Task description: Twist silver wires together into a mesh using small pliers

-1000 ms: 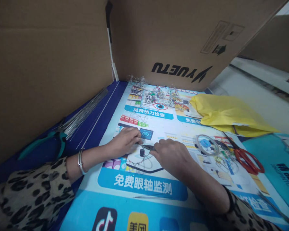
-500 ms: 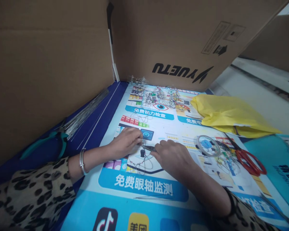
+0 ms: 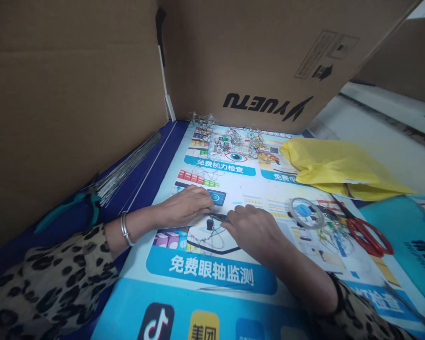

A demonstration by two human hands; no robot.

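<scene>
My left hand (image 3: 189, 204) is closed in a pinch on thin wire, most of it hidden by the fingers. My right hand (image 3: 253, 229) is wrapped around narrow-nosed pliers (image 3: 219, 217); their dark tip points left and meets the wire by my left fingertips, while the handles are hidden in my palm. Just below both hands, a loose loop of fine beaded wire (image 3: 212, 246) lies on the printed sheet (image 3: 131, 295). Whether the pliers' jaws are closed on the wire is too small to tell.
Teal-handled pliers (image 3: 65, 210) and a bundle of straight wires (image 3: 127, 165) lie left. Tangled beaded wires (image 3: 233, 139) sit at the back by a cardboard box (image 3: 262, 61). On the right are a tape roll (image 3: 320, 215), red scissors (image 3: 370, 236) and a yellow bag (image 3: 340, 165).
My left hand has shifted slightly right and up, its fingertips closer to the pliers' tip. My right hand stays nearly in place.
</scene>
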